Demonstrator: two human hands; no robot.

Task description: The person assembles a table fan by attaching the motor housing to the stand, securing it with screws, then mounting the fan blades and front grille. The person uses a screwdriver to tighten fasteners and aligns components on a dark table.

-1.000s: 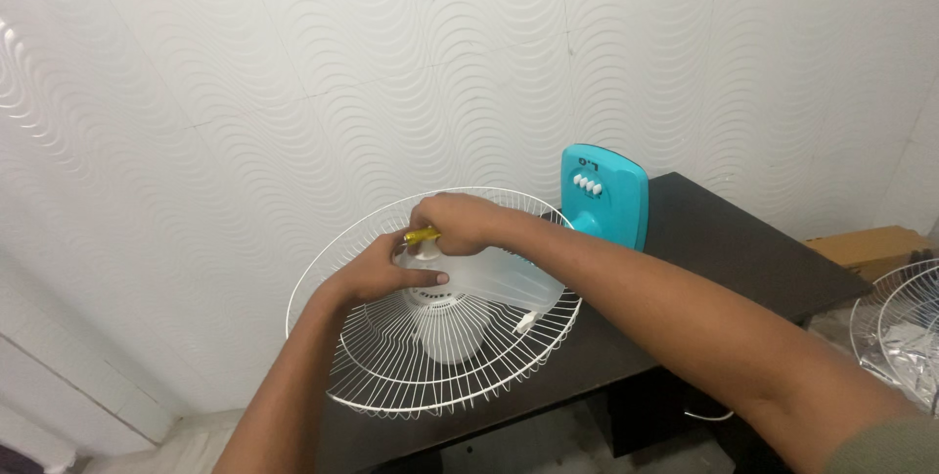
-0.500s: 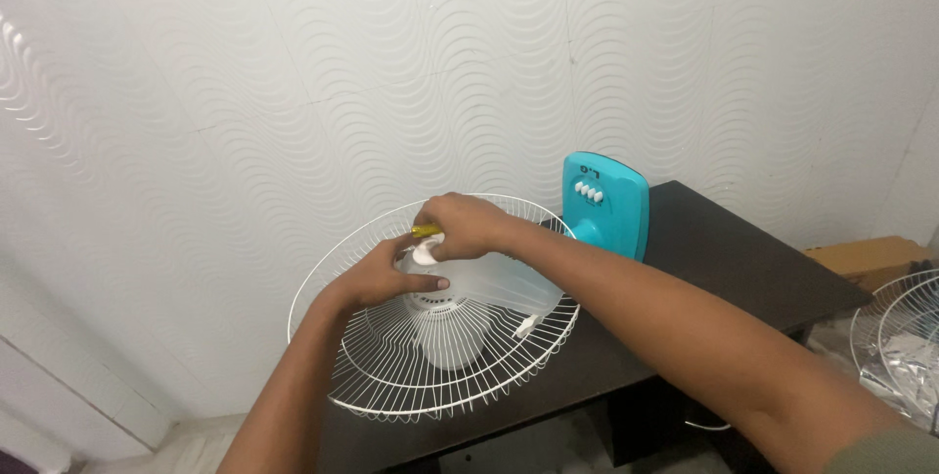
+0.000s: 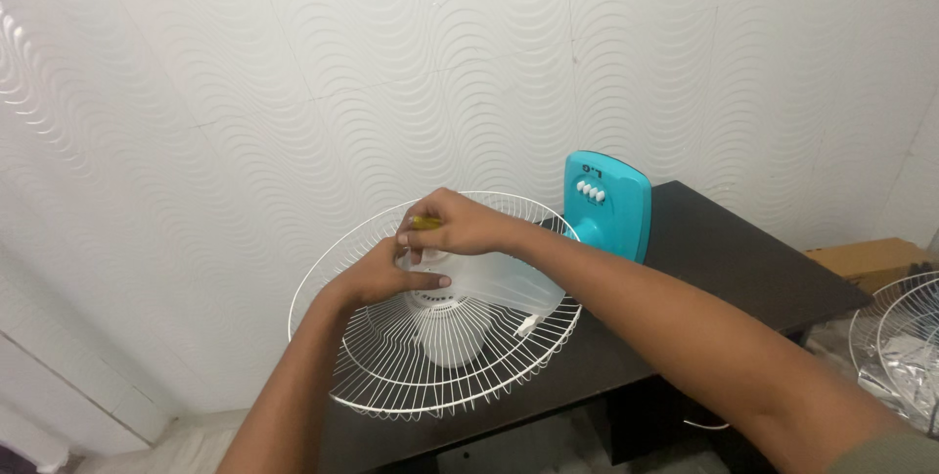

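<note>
Fan head [image 3: 469, 288] lies in white wire guard [image 3: 430, 376] at table's [image 3: 743, 259] left edge | left hand [image 3: 377, 278] clamps hub | right hand [image 3: 455, 223] grips yellow-handled tool [image 3: 423, 224] | risk: tool slips if hub turns.

fan guard [image 3: 391, 376] on table [image 3: 743, 259], panel [image 3: 606, 202] behind

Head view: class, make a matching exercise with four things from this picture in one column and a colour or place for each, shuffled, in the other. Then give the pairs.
Things:
1. fan guard
2. control base
3. tool handle
4. cardboard box

Descriptions:
A. yellow, gripped in the right hand
B. brown, beyond the table's right end
C. white wire, under the left hand
D. turquoise with white buttons

Pairs: 1-C, 2-D, 3-A, 4-B
</note>
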